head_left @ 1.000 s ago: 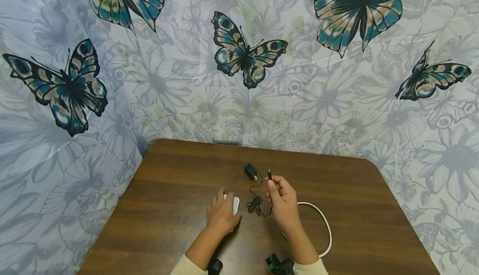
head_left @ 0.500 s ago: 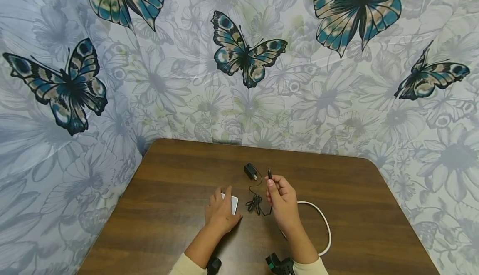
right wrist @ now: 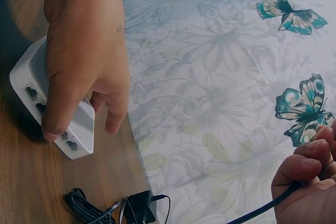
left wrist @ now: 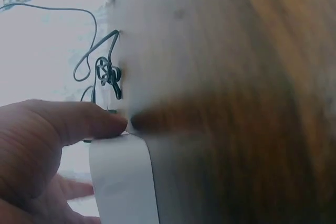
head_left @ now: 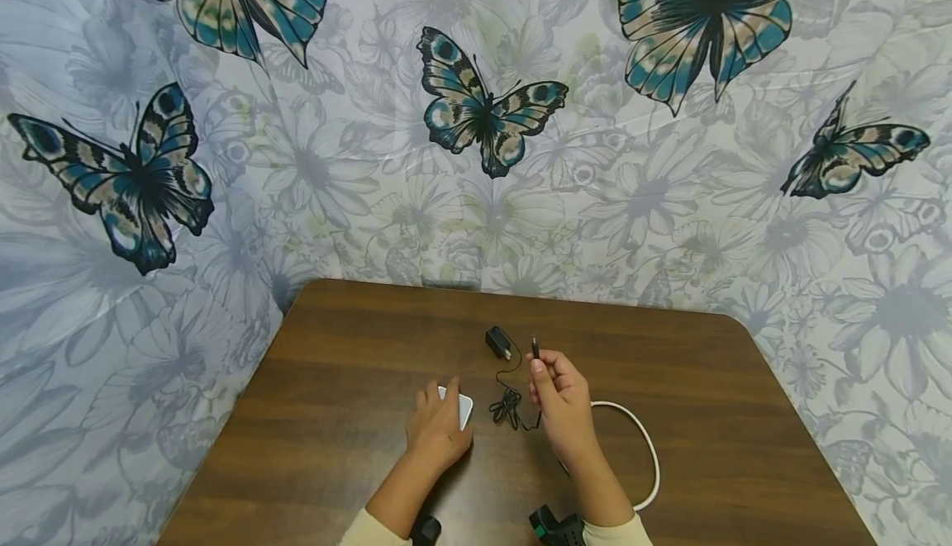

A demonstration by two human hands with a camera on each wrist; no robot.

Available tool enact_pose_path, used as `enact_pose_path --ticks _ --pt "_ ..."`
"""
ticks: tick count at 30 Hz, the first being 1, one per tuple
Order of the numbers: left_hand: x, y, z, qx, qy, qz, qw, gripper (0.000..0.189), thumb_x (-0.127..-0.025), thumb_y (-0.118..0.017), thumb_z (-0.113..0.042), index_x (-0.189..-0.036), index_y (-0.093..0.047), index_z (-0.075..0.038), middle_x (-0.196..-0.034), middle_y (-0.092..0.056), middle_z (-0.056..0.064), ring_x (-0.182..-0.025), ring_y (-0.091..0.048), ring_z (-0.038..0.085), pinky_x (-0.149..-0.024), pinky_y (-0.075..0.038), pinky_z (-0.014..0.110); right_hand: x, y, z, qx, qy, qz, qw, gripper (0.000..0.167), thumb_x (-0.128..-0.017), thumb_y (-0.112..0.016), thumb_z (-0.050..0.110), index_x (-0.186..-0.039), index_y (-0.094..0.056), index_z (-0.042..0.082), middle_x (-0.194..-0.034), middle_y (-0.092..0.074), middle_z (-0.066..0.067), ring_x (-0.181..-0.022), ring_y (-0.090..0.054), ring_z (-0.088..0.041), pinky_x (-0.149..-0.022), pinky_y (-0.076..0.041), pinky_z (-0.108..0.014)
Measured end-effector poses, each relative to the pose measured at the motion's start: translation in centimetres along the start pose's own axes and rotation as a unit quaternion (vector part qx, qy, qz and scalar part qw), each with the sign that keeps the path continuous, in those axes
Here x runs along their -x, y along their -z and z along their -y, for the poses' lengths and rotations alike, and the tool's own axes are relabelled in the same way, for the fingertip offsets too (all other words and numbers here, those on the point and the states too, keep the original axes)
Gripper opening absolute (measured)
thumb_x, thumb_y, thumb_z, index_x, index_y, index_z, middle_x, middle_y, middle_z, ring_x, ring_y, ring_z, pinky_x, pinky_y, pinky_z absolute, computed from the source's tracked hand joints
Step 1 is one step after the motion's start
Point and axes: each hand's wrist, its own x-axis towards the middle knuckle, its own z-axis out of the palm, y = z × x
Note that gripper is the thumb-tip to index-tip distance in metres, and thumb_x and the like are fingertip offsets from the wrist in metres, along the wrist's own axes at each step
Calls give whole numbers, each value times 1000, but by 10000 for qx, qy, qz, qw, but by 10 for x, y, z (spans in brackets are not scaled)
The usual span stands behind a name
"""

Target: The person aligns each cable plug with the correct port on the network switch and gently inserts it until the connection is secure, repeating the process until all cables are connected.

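My left hand (head_left: 435, 430) holds a white network box (right wrist: 81, 124) on the table; the right wrist view shows a row of ports along one side. The thumb lies over part of that port side, and the other fingers reach across the far side. Between thumb and fingers, my right hand (head_left: 563, 405) pinches a slim black plug (head_left: 535, 348), tip pointing up. A thin black cable (head_left: 506, 408), partly bundled, runs on the table between the hands. It joins a black power adapter (head_left: 497, 341) lying farther back. The left wrist view shows the box's plain white surface (left wrist: 123, 177) close up.
A white cable (head_left: 653, 455) curves in a loop on the table right of my right forearm. The brown wooden table (head_left: 357, 339) ends at a cloth backdrop (head_left: 342, 199) printed with butterflies. Black wrist devices (head_left: 556, 527) sit by the sleeves.
My left thumb, spread out before, has drawn in against the white network box. The box has shifted very slightly left. My right hand with the plug has stayed in place.
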Motion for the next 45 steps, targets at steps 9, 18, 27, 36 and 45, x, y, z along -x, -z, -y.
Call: enact_pose_path --ticks 9,18,27,36,45 --pt "1 -2 -1 146 108 63 9998 95 -71 -86 -23 -151 -38 -3 -133 -51 25 -118 -47 41 -87 -47 56 0 1 -2 -33 10 7 10000 20 -104 -53 12 -107 -59 -5 -73 -51 -2 -61 -45 -14 -53 -40 -19" --pt "2 -2 1 -116 -407 -87 9991 75 -75 -83 -22 -142 -53 -9 -133 -55 20 -114 -51 39 -83 -46 56 0 2 -3 28 19 20 10000 20 -104 -52 13 -107 -60 -5 -73 -51 -2 -61 -46 -10 -53 -40 -20" --pt "2 -2 0 -196 -308 -12 9993 74 -75 -80 -22 -143 -52 -11 -135 -56 16 -118 -50 38 -85 -41 60 0 1 -2 -17 -70 -28 10000 20 -104 -52 13 -108 -59 -5 -73 -51 -2 -61 -46 -12 -53 -39 -19" --pt "-1 -4 -1 -182 77 14 9998 93 -71 -88 -41 -147 -45 -7 -130 -56 17 -120 -49 37 -84 -42 60 0 2 -2 -12 -30 -11 10000 20 -104 -52 12 -108 -59 -7 -73 -51 -2 -61 -47 -9 -53 -40 -19" --pt "-4 -2 -1 -319 0 20 9995 83 -75 -84 -35 -144 -49 -6 -126 -57 18 -116 -50 36 -82 -42 59 -1 2 -2 23 -8 -106 9999 20 -104 -51 11 -106 -60 -6 -72 -50 -3 -60 -44 -14 -52 -39 -20"
